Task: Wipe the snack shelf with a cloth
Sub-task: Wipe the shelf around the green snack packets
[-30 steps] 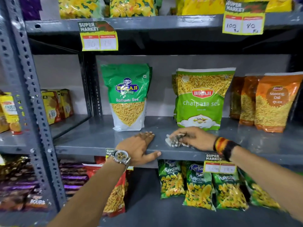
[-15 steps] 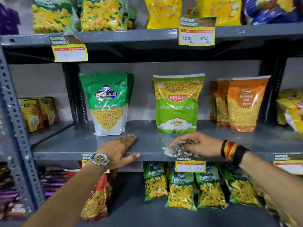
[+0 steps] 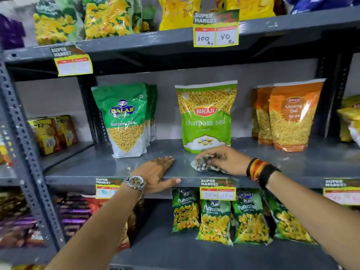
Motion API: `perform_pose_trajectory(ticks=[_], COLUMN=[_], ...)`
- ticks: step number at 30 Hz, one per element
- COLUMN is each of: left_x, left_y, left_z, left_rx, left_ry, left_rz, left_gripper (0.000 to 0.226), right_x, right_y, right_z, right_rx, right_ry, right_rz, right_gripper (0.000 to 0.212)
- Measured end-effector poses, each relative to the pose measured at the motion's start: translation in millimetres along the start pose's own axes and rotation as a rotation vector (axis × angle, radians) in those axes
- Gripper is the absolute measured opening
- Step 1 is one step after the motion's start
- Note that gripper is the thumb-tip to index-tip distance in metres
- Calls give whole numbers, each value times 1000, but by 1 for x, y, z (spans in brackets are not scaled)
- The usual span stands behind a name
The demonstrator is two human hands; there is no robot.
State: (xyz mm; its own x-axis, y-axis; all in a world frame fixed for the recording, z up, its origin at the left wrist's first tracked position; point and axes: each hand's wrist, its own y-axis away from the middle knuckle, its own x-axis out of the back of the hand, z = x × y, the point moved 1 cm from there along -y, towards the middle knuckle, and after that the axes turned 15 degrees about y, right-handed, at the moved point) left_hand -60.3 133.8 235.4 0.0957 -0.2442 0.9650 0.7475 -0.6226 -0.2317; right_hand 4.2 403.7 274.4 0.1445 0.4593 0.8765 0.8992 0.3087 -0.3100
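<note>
The grey metal snack shelf runs across the middle of the view. My right hand presses a small crumpled white-and-dark cloth onto the shelf, just in front of the light green Bikaji chatpata sev bag. My left hand lies flat on the shelf's front edge, fingers on top and thumb along the lip, a watch on its wrist. It holds nothing.
A green Balaji Ratlami sev bag stands left of the cloth, orange Moong Dal bags to the right. Yellow price tags hang from the shelf edges. Puffcorn packs fill the shelf below, yellow-green bags the one above.
The view has shifted, so the shelf contents sit differently in frame. My right hand with the cloth has slid back towards the chatpata sev bag. My left hand stays on the shelf edge.
</note>
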Motion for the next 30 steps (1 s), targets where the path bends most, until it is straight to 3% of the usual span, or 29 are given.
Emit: perform_pose_trajectory(ticks=[2, 7, 12, 17, 21, 30], left_x=[-2, -4, -7, -4, -5, -24], left_y=[1, 1, 0, -7, -30, -48], left_z=[-2, -5, -9, 6, 52, 88], left_rx=[6, 7, -8, -50, -125, -154], left_ry=[-10, 19, 16, 38, 75, 53], left_rz=[15, 14, 15, 31, 54, -3], left_gripper=[106, 114, 109, 108, 106, 96], right_x=[-8, -45, -12, 52, 68, 66], right_y=[-20, -43, 3, 16, 8, -16], right_z=[0, -15, -29, 30, 62, 83], right_rx=[4, 1, 90, -101, -197, -156], right_ry=[20, 117, 29, 2, 54, 159], right_rz=[56, 15, -171, 91, 124, -58], right_gripper=[38, 39, 31, 34, 34, 35])
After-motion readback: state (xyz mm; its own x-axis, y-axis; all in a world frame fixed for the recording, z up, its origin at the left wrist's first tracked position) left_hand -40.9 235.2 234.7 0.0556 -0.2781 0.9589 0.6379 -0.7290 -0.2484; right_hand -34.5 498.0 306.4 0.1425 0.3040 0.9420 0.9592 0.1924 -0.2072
